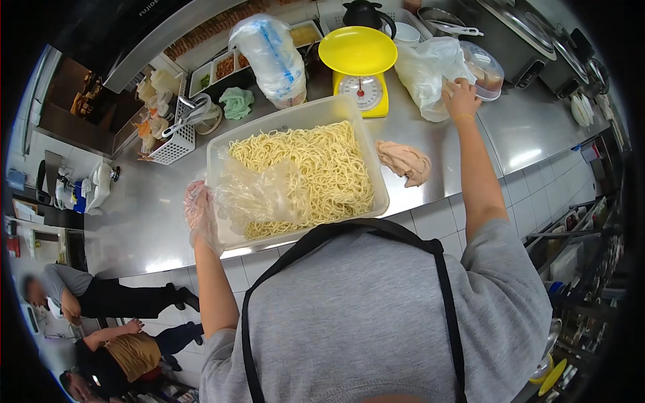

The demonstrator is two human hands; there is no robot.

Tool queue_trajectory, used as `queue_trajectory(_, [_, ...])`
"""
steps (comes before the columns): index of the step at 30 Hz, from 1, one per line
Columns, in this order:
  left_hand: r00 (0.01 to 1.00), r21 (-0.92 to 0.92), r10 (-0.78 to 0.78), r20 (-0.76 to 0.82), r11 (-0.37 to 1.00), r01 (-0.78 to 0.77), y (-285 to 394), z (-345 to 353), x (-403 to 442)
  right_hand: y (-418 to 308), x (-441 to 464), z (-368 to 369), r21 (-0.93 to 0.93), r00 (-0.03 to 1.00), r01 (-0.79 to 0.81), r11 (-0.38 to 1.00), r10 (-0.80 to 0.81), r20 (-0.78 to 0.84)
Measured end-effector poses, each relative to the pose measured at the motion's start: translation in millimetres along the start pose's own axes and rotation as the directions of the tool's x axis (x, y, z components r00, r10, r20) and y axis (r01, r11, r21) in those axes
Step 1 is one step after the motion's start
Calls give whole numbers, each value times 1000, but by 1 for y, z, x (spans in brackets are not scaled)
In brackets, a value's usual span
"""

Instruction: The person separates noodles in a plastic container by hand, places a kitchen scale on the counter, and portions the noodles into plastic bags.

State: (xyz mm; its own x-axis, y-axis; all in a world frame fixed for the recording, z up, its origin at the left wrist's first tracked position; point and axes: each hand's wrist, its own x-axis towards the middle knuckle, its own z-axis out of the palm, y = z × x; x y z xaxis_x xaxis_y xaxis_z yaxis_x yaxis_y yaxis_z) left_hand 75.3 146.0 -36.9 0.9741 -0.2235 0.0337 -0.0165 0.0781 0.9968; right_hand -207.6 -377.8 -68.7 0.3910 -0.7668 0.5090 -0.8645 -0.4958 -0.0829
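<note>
A large translucent tub (380, 191) of yellow noodles (329, 168) sits on the steel counter in front of me. Crumpled clear plastic (265, 191) lies over the noodles on the left. My left hand (199, 207), in a clear plastic glove, is against the tub's left side; its fingers are hard to make out. Bare and stretched far to the right, my right hand (462, 99) has its fingers closed on the edge of a white plastic bag (430, 70). Behind the tub stands a yellow kitchen scale (363, 91) with a dished pan.
A peach cloth (404, 162) lies right of the tub, a green cloth (236, 103) behind it. A wrapped bundle (270, 60) stands at the back. A domed container (482, 70) adjoins the bag. Left is a white basket (176, 142). Two people (121, 289) are at lower left.
</note>
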Motion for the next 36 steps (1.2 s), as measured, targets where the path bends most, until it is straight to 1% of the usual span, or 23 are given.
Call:
queue_trajectory(1, [997,121,69,21,990,-71,-1,0,1,0,-9,1,2,1000,1,1000,-1,3])
queue_trajectory(3, [990,239,134,48,961,-142,-5,4,3,-9,-28,-10,272,951,106,956,-19,-307])
queue_trajectory(5, [999,-2,-3,45,1000,3,-9,8,5,-27,-60,-14,559,967,254,790,-192,-167])
queue_trajectory(7, [997,-57,25,76,998,-21,-22,2,15,-55,-100,-15,749,875,303,589,-484,26])
queue_trajectory(8, [994,-96,46,102,995,-36,-26,4,20,-61,-117,-17,753,875,295,588,-483,34])
queue_trajectory(10, [994,-124,20,107,992,-7,-25,8,21,-69,-143,-25,589,838,263,764,-484,254])
queue_trajectory(12, [994,-157,-8,109,987,25,-21,11,21,-62,-147,-17,509,888,225,831,-390,243])
queue_trajectory(14, [999,129,12,41,992,-17,-14,16,19,-43,-140,-9,374,942,157,914,-253,223])
queue_trajectory(15, [1000,140,6,28,990,-10,-18,22,22,-32,-130,2,323,950,132,937,-212,229])
queue_trajectory(17, [941,376,275,197,865,-332,-18,21,24,-22,-115,-3,223,968,9,975,-65,244])
queue_trajectory(18, [944,382,280,176,864,-328,-15,23,24,-26,-106,-10,236,967,28,971,-86,241])
queue_trajectory(20, [878,298,443,182,826,-479,-6,35,24,-37,-86,-30,563,989,117,818,-149,11])
queue_trajectory(21, [878,307,450,165,822,-479,3,42,23,-55,-79,-50,574,986,131,808,-164,6])
queue_trajectory(22, [920,218,366,140,895,-389,14,50,20,-86,-78,-78,714,964,184,676,-266,3])
queue_trajectory(23, [953,121,275,128,949,-291,21,55,21,-111,-79,-105,827,933,213,520,-359,-15])
queue_trajectory(24, [953,124,277,124,948,-292,24,57,27,-130,-80,-128,851,852,157,500,-505,139])
queue_trajectory(25, [942,50,309,134,947,-318,26,60,34,-141,-82,-142,865,725,95,493,-629,279])
queue_trajectory(27, [929,-26,341,143,940,-341,29,64,39,-152,-89,-132,925,425,107,365,-857,290])
queue_trajectory(28, [935,-35,334,120,942,-332,30,67,39,-157,-93,-135,925,425,108,365,-858,289])
queue_trajectory(30, [940,-43,329,91,944,-326,30,72,37,-173,-105,-154,812,303,-427,398,-783,543])
queue_trajectory(31, [930,-45,347,124,938,-344,29,74,34,-177,-109,-149,813,301,-425,398,-785,541])
queue_trajectory(33, [918,-49,364,156,931,-361,28,76,29,-184,-119,-133,894,513,-445,57,-802,306])
queue_trajectory(36, [907,-107,348,238,937,-331,25,80,24,-191,-119,-110,961,568,-274,37,-800,193])
